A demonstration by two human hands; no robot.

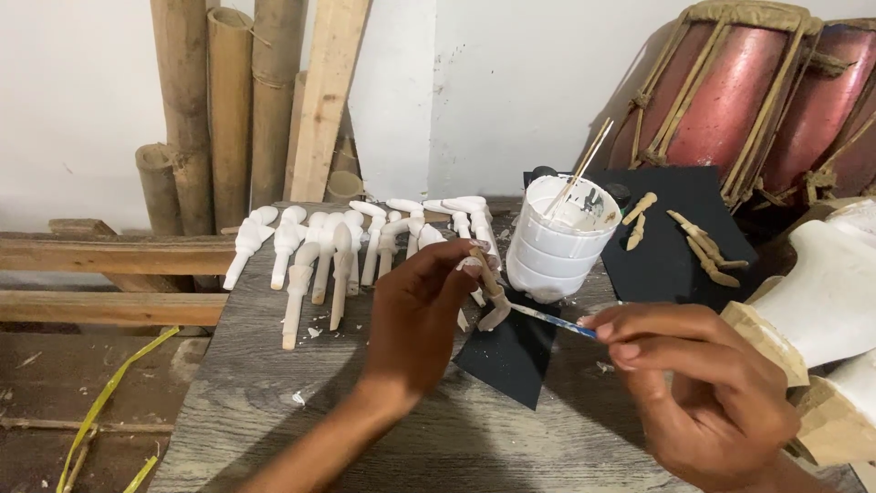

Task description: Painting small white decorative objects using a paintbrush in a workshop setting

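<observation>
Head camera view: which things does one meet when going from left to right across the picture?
Bamboo poles → row of white-painted wooden pieces → left hand holding one piece → white pot → right hand with brush → red drums.

grey wood table [274, 402] | white carved pcs [328, 246] | paint tub [557, 242] | black sheets [511, 351]
</observation>
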